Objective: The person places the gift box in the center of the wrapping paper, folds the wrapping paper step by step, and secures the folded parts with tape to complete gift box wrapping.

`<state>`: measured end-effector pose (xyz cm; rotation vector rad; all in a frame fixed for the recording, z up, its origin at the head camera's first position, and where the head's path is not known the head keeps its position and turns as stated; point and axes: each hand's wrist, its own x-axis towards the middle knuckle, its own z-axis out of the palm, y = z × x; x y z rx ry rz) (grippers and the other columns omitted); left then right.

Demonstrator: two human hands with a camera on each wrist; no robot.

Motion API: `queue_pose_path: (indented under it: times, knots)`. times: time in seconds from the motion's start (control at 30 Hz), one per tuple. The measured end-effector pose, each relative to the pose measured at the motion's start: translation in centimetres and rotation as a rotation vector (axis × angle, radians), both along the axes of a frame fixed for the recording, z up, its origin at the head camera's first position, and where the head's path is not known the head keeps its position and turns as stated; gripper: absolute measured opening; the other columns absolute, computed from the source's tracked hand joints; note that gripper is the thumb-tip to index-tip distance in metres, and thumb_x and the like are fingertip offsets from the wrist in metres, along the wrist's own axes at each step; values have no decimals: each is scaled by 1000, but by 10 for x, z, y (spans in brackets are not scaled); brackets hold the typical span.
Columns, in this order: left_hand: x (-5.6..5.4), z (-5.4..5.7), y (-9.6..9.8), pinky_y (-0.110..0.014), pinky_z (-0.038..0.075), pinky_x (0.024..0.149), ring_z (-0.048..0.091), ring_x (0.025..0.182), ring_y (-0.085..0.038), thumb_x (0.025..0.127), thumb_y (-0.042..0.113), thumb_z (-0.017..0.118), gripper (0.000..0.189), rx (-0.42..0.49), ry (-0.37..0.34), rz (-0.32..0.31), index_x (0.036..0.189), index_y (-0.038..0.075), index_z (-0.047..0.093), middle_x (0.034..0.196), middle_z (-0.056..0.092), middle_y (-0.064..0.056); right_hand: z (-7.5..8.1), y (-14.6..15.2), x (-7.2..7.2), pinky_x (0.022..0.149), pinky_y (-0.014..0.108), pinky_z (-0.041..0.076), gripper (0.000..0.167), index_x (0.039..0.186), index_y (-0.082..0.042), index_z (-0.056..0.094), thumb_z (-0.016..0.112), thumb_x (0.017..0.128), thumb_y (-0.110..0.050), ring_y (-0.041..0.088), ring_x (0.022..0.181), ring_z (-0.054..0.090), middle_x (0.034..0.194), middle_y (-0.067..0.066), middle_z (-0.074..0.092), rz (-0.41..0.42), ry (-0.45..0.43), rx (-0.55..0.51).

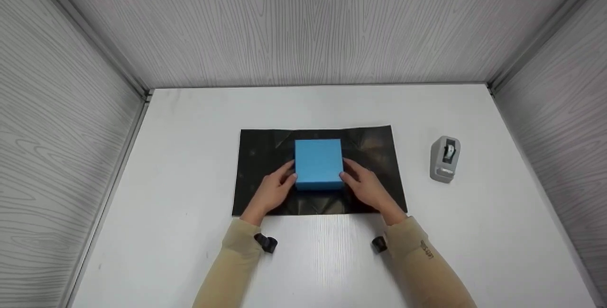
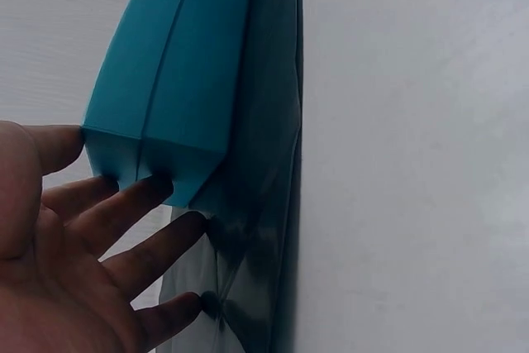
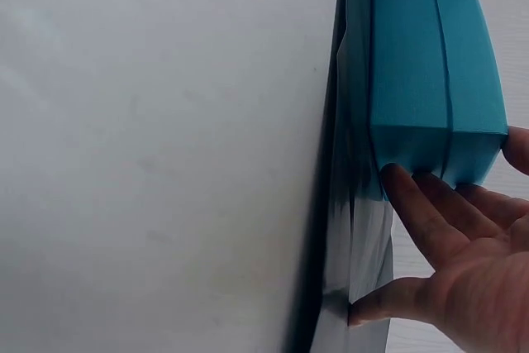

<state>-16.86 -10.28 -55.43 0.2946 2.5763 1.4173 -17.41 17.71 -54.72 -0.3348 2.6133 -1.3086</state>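
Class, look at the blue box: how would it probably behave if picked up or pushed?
The blue box is probably stiff, as its faces look flat and its edges crisp. It seems unlikely to roll, given its squared corners. The seam along its side suggests a lid, which might lift off if only the top were held.

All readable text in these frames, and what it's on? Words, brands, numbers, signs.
"Let's ...": right sleeve, head view; apostrophe uncertain, the word after it too small and blurred to read.
Blue box: none visible.
Black sheet: none visible.
Tape dispenser: none legible at this size.
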Motion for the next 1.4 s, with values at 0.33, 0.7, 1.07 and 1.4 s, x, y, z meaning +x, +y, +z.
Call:
queue_pose_path:
  times: [0.33, 0.7, 1.07, 1.4]
  knots:
    - [0, 2, 1, -41, 43, 88, 55, 89, -20, 105, 31, 48, 52, -24, 0, -6, 152, 12, 38, 119, 64, -9, 1, 1, 1, 110, 50, 32, 57, 151, -5, 37, 50, 104, -34, 34, 137, 39, 149, 18, 42, 10, 12, -14]
    - [1, 3, 1, -43, 44, 90, 56, 91, -21, 106, 31, 45, 52, -38, 7, -8, 153, 12, 36, 118, 64, -9, 0, 1, 2, 106, 50, 36, 55, 151, -7, 37, 51, 104, -33, 32, 130, 47, 142, 18, 50, 7, 9, -27]
    - [12, 10, -23, -48, 34, 108, 42, 134, -34, 98, 23, 62, 58, -201, 70, 10, 149, 4, 40, 145, 45, -20, 6, 27, 11, 105, 53, 36, 55, 147, -1, 41, 59, 101, -24, 36, 131, 45, 144, 22, 46, -49, 94, 24]
    - [27, 5, -46, -53, 32, 109, 35, 136, -40, 80, 16, 82, 68, -401, 114, 91, 140, 5, 53, 148, 40, -22, 10, 67, 25, 106, 54, 33, 53, 141, 7, 44, 61, 97, -16, 43, 130, 41, 140, 31, 42, -270, 95, 102]
